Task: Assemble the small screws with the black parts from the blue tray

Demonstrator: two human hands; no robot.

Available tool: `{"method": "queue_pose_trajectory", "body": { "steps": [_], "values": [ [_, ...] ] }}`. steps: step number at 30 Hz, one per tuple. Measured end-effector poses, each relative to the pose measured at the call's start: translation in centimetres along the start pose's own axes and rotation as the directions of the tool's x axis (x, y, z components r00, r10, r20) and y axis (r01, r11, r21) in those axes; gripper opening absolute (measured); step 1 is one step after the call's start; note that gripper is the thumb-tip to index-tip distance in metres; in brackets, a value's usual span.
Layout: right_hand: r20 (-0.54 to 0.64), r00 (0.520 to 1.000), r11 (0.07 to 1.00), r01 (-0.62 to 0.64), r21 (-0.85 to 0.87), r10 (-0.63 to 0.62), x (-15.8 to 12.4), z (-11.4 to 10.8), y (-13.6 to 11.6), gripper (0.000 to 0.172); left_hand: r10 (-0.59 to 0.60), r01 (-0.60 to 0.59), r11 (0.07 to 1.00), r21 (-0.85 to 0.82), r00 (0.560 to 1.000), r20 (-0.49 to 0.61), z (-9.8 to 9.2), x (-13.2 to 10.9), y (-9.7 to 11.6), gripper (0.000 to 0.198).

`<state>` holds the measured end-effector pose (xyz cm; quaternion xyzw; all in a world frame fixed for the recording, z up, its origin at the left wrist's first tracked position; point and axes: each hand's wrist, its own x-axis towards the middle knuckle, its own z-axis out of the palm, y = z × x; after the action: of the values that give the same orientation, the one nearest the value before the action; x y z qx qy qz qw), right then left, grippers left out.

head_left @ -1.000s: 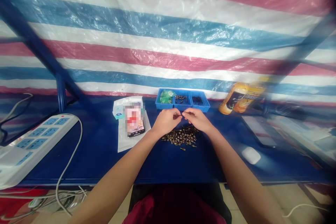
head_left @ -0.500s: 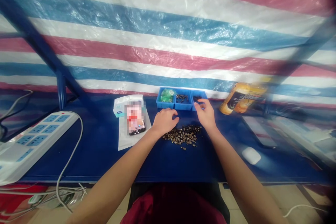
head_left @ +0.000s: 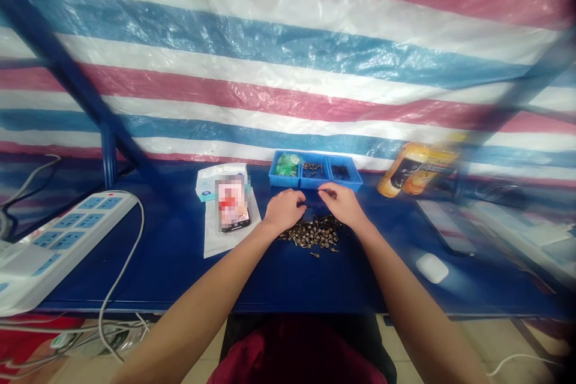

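Observation:
A pile of brass-coloured screws [head_left: 312, 233] lies on the blue table [head_left: 180, 279]. My left hand [head_left: 285, 210] is at the pile's upper left, its fingers curled in a pinch around something dark and too small to name. At the upper right of the pile, my right hand [head_left: 342, 204] has thumb and forefinger pinched together; what sits between them is too small to make out. Behind both hands stands a blue compartment tray [head_left: 283, 181]. It contains a green plastic packet [head_left: 288, 164], some screw-like pieces [head_left: 312, 168] in the middle and small black parts [head_left: 341, 170] on the right.
To the left are a phone [head_left: 233, 207] on a white packet [head_left: 215, 246] and a white power strip [head_left: 74, 237] with a cable. Orange drink bottles [head_left: 402, 171], another phone [head_left: 444, 227] and a white earphone case [head_left: 432, 267] are on the right. A striped sheet [head_left: 279, 84] hangs behind.
My right hand has moved left and toward me from the tray's right compartment, and its fingers have drawn together. My left hand stays nearly where it was.

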<state>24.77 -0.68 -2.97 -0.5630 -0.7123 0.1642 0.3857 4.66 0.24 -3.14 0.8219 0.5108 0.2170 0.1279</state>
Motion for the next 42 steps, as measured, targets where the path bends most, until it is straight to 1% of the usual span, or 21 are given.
{"method": "queue_pose_trajectory", "body": {
  "steps": [2,4,6,7,10,13,17,19,21,23,25,26,29,31,33,35,36,38,39,41,42],
  "values": [
    [0.116,0.990,0.996,0.086,-0.025,-0.083,-0.1,0.1,-0.3,0.021,0.017,-0.017,1.000,0.011,1.000,0.004,0.1,0.0,0.0,0.015],
    [0.224,0.965,0.988,0.150,-0.048,-0.136,-0.2,0.2,-0.7,0.018,0.027,-0.028,0.999,0.022,1.000,0.013,0.1,0.0,0.2,0.014],
    [0.289,0.943,0.982,0.184,-0.043,-0.165,-0.3,0.2,-0.9,0.017,0.031,-0.031,0.999,0.033,0.999,0.019,-0.1,-0.1,0.4,0.014],
    [0.297,0.939,0.981,0.193,-0.034,-0.175,-0.4,0.2,-1.0,0.017,0.032,-0.033,0.999,0.036,0.999,0.017,-0.2,-0.1,0.5,0.015],
    [0.250,0.950,0.981,0.195,-0.001,-0.189,-0.4,0.1,-1.2,0.017,0.041,-0.041,0.999,-0.007,0.999,-0.009,-0.6,-0.1,0.8,0.018],
    [0.178,0.963,0.979,0.200,0.039,-0.204,-0.4,0.0,-1.4,0.015,0.050,-0.056,0.990,-0.130,0.998,-0.044,-1.0,0.1,1.0,0.018],
    [0.107,0.973,0.976,0.193,0.103,-0.203,-0.4,0.0,-2.1,0.014,0.033,-0.067,0.941,-0.333,0.994,-0.106,-1.5,0.3,1.4,0.011],
    [0.074,0.980,0.978,0.172,0.121,-0.182,-0.5,0.1,-2.3,0.018,0.012,-0.072,0.911,-0.405,0.989,-0.149,-1.7,0.2,1.7,0.008],
    [0.061,0.985,0.979,0.154,0.131,-0.163,-0.5,0.1,-2.2,0.023,-0.004,-0.080,0.889,-0.450,0.983,-0.183,-2.0,0.2,2.0,0.010],
    [0.073,0.989,0.980,0.112,0.165,-0.125,-0.4,0.1,-1.9,0.021,-0.018,-0.081,0.878,-0.471,0.979,-0.201,-2.2,0.1,2.1,0.012],
    [0.113,0.992,0.967,0.022,0.253,-0.052,-0.3,0.1,-1.4,0.016,-0.038,-0.067,0.876,-0.478,0.978,-0.207,-2.4,0.1,2.2,0.012],
    [0.135,0.991,0.950,-0.037,0.309,-0.006,-0.3,0.1,-1.2,0.018,-0.050,-0.057,0.876,-0.479,0.977,-0.209,-2.4,0.2,2.1,0.012],
    [0.182,0.977,0.885,-0.179,0.429,0.109,-0.1,0.0,-0.8,0.029,-0.074,-0.039,0.879,-0.476,0.974,-0.216,-2.4,0.3,1.9,0.012],
    [0.191,0.972,0.877,-0.211,0.432,0.140,0.0,-0.2,-0.8,0.034,-0.065,-0.048,0.882,-0.468,0.973,-0.222,-2.3,0.3,1.8,0.013],
    [0.177,0.972,0.897,-0.214,0.386,0.155,0.0,-0.4,-0.9,0.041,-0.043,-0.066,0.885,-0.460,0.974,-0.223,-2.3,0.3,1.8,0.013],
    [0.136,0.974,0.911,-0.218,0.349,0.181,0.1,-0.6,-0.9,0.050,-0.026,-0.078,0.890,-0.449,0.975,-0.219,-2.4,0.2,1.8,0.014],
    [0.102,0.973,0.905,-0.228,0.360,0.205,0.2,-0.7,-0.8,0.051,-0.019,-0.080,0.893,-0.444,0.977,-0.213,-2.4,0.1,1.9,0.014],
    [0.000,0.958,0.858,-0.257,0.445,0.287,0.4,-0.8,-0.5,0.045,-0.023,-0.068,0.900,-0.431,0.979,-0.204,-2.5,0.1,2.0,0.015],
    [-0.061,0.938,0.827,-0.268,0.494,0.341,0.4,-0.9,-0.3,0.043,-0.026,-0.061,0.902,-0.427,0.980,-0.196,-2.6,0.1,2.0,0.015],
    [-0.166,0.886,0.788,-0.282,0.548,0.432,0.6,-1.1,0.1,0.052,-0.031,-0.048,0.908,-0.415,0.983,-0.181,-2.6,0.2,1.9,0.015],
    [-0.195,0.870,0.789,-0.289,0.542,0.453,0.7,-1.2,0.2,0.056,-0.033,-0.043,0.912,-0.407,0.983,-0.178,-2.6,0.2,1.9,0.015]
  ]
}}
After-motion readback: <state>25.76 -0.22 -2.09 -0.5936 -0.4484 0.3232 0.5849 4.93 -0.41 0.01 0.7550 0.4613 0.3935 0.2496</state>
